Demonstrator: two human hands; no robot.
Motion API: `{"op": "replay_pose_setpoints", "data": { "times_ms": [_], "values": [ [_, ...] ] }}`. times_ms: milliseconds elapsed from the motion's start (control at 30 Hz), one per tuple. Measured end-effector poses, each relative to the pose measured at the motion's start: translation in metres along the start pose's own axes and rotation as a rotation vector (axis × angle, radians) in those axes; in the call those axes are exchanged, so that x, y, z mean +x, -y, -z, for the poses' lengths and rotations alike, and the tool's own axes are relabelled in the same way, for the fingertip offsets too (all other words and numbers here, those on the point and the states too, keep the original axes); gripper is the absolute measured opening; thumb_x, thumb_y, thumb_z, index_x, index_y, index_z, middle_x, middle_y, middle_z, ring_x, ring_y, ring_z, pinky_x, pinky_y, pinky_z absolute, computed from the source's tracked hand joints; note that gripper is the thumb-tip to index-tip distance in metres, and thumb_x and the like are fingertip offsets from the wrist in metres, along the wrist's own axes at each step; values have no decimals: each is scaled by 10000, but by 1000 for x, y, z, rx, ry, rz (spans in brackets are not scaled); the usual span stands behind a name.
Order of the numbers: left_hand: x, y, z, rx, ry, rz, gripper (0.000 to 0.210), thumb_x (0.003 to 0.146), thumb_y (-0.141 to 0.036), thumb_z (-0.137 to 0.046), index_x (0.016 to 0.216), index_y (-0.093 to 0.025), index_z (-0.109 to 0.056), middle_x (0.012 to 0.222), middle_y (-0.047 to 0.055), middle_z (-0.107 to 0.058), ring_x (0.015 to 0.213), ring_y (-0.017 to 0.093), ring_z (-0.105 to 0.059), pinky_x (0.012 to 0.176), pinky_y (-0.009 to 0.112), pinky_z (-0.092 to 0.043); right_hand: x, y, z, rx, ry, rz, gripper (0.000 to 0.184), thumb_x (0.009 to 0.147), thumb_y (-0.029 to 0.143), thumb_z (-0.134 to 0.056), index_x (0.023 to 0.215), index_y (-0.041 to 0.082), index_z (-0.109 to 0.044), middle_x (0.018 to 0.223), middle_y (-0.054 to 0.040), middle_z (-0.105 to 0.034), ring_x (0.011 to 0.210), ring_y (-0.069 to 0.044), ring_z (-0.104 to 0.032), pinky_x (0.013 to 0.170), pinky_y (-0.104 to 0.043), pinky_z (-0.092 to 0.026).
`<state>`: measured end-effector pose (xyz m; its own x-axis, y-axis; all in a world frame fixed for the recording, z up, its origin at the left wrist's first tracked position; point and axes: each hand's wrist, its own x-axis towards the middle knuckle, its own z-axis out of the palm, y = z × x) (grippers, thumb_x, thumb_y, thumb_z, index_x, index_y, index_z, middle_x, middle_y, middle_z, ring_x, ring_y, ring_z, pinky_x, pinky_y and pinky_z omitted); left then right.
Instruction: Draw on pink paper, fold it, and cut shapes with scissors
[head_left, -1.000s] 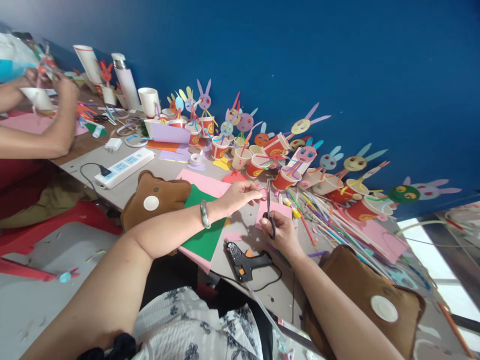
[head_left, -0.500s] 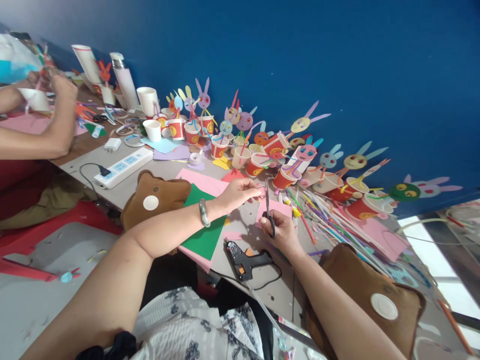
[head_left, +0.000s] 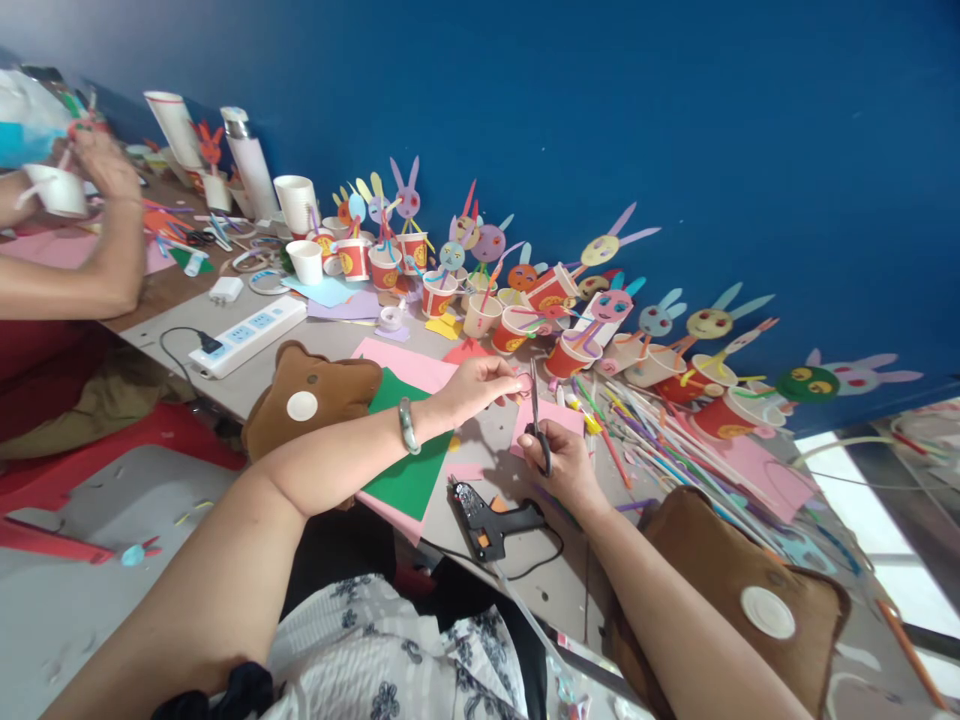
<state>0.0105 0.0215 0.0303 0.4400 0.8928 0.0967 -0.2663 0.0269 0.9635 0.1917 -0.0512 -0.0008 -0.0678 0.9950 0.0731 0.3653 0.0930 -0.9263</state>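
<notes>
My right hand (head_left: 564,462) grips a pair of black-handled scissors (head_left: 541,446), blades pointing away from me. Just left of the blades, my left hand (head_left: 486,388) pinches a small piece of pink paper (head_left: 524,384) that touches or nearly touches them; its exact shape is too small to make out. Below the scissors lies a pink sheet (head_left: 559,421). A black glue gun (head_left: 491,520) rests on the table nearer to me. Beneath my left wrist is a green sheet (head_left: 405,470) on top of pink paper.
Paper cups with rabbit figures (head_left: 574,352) line the blue wall. Pipe cleaners (head_left: 667,440) are heaped at right. Brown cushions (head_left: 311,395) flank my arms. A power strip (head_left: 251,335) lies at left. Beyond it, a co-worker's hands (head_left: 109,165) handle a white cup (head_left: 60,190).
My hands and the scissors have hardly moved. At left, the co-worker's hand and white cup have shifted slightly.
</notes>
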Motion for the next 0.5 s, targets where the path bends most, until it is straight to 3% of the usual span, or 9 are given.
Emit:
{"op": "replay_pose_setpoints", "data": {
  "times_ms": [500],
  "values": [
    [-1,-2,1,22,1,-20,235,783,-337,-702,745,-139,-580,736,27,-672,678,85,-589,643,248,-445,0,1,1,15,9,-16,476,754,587,-727,616,225,-451,488,40,-478,470,-100,-370,476,-262,-275]
  ]
}}
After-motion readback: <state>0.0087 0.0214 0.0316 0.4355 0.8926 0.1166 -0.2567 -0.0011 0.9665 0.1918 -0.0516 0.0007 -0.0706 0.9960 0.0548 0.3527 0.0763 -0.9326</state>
